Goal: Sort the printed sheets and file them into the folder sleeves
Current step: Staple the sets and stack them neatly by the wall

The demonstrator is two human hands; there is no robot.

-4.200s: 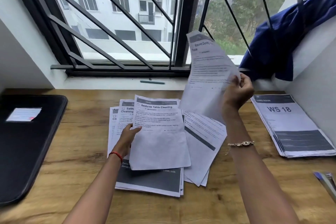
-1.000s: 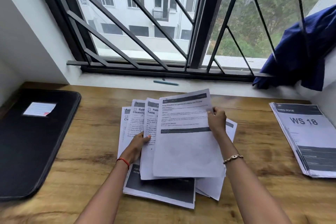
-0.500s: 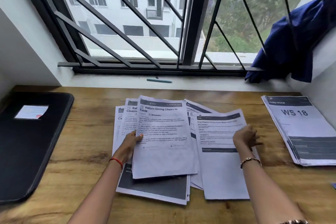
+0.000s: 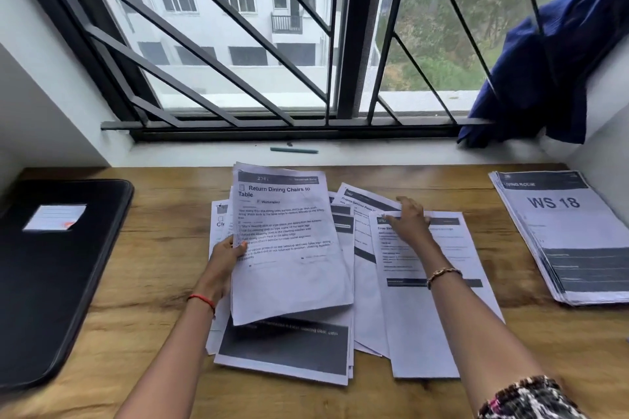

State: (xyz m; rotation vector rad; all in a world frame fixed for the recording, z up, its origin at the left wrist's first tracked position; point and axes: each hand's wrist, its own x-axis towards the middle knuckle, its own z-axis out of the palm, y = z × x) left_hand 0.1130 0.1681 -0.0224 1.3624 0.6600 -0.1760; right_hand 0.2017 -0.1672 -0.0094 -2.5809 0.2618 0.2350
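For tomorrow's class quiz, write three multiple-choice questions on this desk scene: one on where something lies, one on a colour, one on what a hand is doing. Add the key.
1. Where on the wooden table does the flat black folder lie?
A) left side B) middle C) right side

2. The crumpled cloth hanging at the window's right is
A) red B) dark blue C) yellow

3. The left hand
A) lies flat and empty B) grips the white printed sheet headed "Return Dining Chairs to Table" C) is out of view

Key: 1 A, the folder lies by the table's left edge; 2 B, the cloth is plainly navy; 3 B, the thumb pinches the sheet's left edge.
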